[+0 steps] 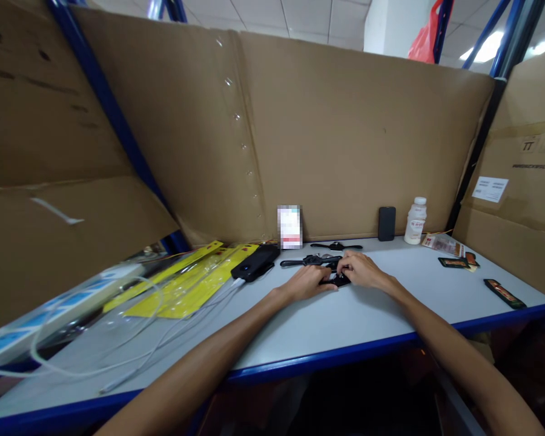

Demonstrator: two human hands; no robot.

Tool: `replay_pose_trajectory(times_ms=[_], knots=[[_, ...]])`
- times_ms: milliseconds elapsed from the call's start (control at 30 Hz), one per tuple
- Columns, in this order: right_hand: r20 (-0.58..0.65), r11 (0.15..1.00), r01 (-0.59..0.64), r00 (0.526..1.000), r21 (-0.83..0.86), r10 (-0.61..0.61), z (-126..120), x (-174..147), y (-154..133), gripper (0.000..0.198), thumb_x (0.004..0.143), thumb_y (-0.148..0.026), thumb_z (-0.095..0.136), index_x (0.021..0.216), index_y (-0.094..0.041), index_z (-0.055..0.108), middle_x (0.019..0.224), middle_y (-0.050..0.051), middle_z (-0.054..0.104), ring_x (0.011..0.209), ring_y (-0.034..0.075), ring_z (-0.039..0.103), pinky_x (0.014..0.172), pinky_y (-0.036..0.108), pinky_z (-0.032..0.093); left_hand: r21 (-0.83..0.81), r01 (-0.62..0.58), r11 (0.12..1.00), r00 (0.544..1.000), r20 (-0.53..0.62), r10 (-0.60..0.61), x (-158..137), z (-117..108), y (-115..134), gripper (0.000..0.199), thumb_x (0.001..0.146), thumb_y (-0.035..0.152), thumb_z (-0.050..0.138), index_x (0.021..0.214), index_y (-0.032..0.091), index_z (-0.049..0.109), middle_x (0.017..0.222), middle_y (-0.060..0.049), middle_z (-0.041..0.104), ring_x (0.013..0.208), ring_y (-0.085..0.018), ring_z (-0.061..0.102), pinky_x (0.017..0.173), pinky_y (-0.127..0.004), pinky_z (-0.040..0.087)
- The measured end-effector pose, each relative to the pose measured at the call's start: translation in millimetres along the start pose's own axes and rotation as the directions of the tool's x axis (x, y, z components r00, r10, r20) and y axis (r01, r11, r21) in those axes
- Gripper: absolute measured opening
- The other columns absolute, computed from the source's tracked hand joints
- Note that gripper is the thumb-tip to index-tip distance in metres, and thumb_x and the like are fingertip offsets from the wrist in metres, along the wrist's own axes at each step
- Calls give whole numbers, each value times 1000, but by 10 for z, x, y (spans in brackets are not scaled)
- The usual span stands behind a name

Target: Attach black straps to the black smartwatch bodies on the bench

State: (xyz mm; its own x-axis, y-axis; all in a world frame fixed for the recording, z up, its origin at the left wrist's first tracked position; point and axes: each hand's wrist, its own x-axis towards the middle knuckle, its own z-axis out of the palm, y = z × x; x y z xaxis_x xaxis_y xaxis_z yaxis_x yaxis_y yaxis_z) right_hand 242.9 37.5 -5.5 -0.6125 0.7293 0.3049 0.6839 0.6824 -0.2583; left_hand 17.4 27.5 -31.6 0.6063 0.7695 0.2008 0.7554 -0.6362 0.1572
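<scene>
On the grey table, my left hand [305, 283] rests low, its fingers closed on the edge of a small black part [342, 280] whose exact kind I cannot make out. My right hand [360, 270] comes down on the same piece from the right, fingers bent in a pinch; what sits between the fingertips is hidden. Just beyond the hands lies a black two-handled tool that looks like a spokeshave [312, 260], partly covered by the right hand. A second similar black spokeshave [337, 246] lies farther back, near the cardboard wall.
To the left are a black power bank or phone [254, 263] with white cables, yellow plastic packaging [195, 284] and a power strip [68, 312]. Along the back stand a blurred white card [289, 227], a dark phone-like block [387, 224] and a bottle [416, 221]. Wrappers [504, 293] lie right.
</scene>
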Motion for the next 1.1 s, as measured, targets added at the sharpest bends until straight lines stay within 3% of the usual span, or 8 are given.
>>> replay_pose_trajectory(times_ms=[133,233,333,567,633,733,967,1100], knots=[[35,986,-143,989,-81,147,-26,-14,-52,27,88,-42,71,105,-20,72,89,5,70,80,19,60,66,26,34,3,-7,1000,1000,-2,7,-2,1,-1,36,95,55,61,86,19,63,78,-4,65,68,-21,59,57,-28,31],[88,996,-61,994,-62,66,-26,-18,-48,16,90,-22,64,100,-24,76,91,3,71,82,18,62,67,25,34,-2,-13,1000,1000,-1,13,-3,2,-5,35,95,54,62,86,20,62,77,-4,64,67,-21,59,57,-29,31],[74,999,39,997,-8,-38,-11,-10,-42,34,85,-4,52,96,-25,77,101,3,70,88,17,63,72,25,36,-11,-20,1000,1000,-12,20,-2,10,-16,37,95,56,61,85,20,62,76,-4,63,67,-21,59,57,-29,32],[35,990,-127,991,-70,129,-9,-18,-83,22,89,-34,67,106,-21,73,89,5,71,80,20,61,68,26,35,-17,-26,999,1000,-5,26,-5,6,-11,36,95,55,60,85,20,62,78,-5,64,69,-21,59,60,-29,34],[80,996,-74,994,-49,78,-11,-22,-70,15,89,-23,64,99,-23,75,89,3,71,81,18,62,68,25,35,-18,-22,1000,1000,-3,22,-6,4,-6,36,95,54,61,85,20,62,78,-5,64,69,-21,59,59,-28,33],[74,999,46,996,28,-48,-10,-18,-53,33,83,-3,53,92,-25,77,102,2,70,87,16,62,72,24,37,-23,-17,1000,1000,-8,17,-8,1,-3,37,95,55,60,85,20,61,77,-4,64,67,-20,58,58,-29,32],[38,991,-127,991,-44,129,-29,-10,-101,21,87,-33,70,105,-21,71,91,4,71,80,19,61,66,26,34,-12,-18,1000,1000,-8,18,-7,3,-14,42,95,60,58,84,20,61,76,-5,63,68,-21,59,57,-29,33],[111,1000,-17,994,2,17,-15,-12,-69,21,88,-11,60,95,-23,76,92,3,71,83,17,62,68,25,35,-23,-21,1000,1000,-17,21,-7,8,-20,39,95,57,59,84,20,61,76,-4,63,67,-20,58,57,-29,31]])
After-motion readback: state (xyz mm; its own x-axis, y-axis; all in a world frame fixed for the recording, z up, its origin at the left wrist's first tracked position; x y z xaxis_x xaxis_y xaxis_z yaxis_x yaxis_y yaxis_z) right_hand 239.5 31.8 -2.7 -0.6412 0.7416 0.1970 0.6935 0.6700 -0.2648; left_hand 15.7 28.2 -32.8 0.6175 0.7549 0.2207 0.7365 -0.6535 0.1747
